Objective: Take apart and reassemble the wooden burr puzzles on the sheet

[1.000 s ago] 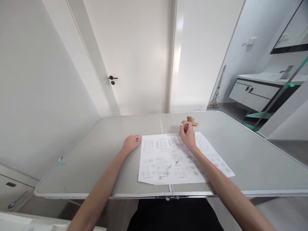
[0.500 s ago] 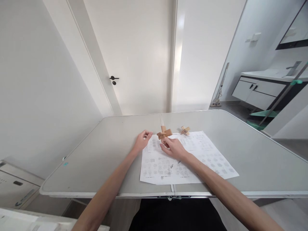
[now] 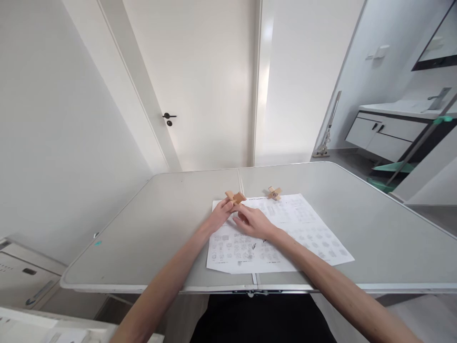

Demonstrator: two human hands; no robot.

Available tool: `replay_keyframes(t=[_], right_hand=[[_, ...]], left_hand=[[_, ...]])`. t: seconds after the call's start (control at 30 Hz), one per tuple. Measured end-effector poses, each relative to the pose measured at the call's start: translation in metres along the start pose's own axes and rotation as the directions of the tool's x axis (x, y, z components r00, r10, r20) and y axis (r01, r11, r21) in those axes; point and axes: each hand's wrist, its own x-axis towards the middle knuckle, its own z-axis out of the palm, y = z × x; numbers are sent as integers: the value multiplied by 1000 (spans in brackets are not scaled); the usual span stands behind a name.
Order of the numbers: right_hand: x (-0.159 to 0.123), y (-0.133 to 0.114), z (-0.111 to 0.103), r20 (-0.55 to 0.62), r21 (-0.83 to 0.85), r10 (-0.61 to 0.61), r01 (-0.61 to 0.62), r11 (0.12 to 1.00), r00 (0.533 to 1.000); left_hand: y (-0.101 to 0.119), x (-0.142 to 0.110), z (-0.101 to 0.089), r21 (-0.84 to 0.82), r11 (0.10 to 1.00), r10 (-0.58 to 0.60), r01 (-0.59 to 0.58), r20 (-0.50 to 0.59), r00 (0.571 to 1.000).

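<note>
A small wooden cross-shaped puzzle (image 3: 234,196) is held just above the printed sheet (image 3: 303,233) on the grey folding table (image 3: 143,238). My left hand (image 3: 220,214) and my right hand (image 3: 252,221) both pinch it with their fingertips, meeting at the sheet's far left part. A second wooden cross puzzle (image 3: 274,192) lies on the sheet's far edge, a little to the right of my hands and untouched.
A white door with a black handle (image 3: 167,117) stands behind the table. To the right are a vanity cabinet (image 3: 387,136) and green-tipped poles (image 3: 410,152). A drawer unit (image 3: 24,281) sits low at the left. The table's near edge is close to my body.
My right hand carried one wooden puzzle from the far right of the sheet to the left. My left hand rose from the table and closed on it; a second puzzle stayed behind.
</note>
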Motion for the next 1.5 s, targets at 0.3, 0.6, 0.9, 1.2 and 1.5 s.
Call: replay_keyframes(t=[0.3, 0.6, 0.9, 1.2, 1.5], right_hand=[[1, 16, 6, -89, 241, 276, -249, 938, 957], [6, 19, 2, -52, 323, 248, -218, 921, 967], [5, 21, -1, -22, 301, 266, -248, 921, 964], [3, 27, -2, -13, 340, 320, -296, 892, 947], [4, 28, -3, -33, 392, 324, -286, 875, 945]], left_hand=[[-13, 0, -8, 154, 988, 55, -27, -181, 982], [-6, -4, 0, 340, 940, 70, 5, -208, 976], [-8, -7, 4, 427, 904, 66, 23, -193, 979], [0, -9, 8, 528, 849, 127, 11, -225, 966], [2, -10, 10, 507, 862, 126, 1, -216, 968]])
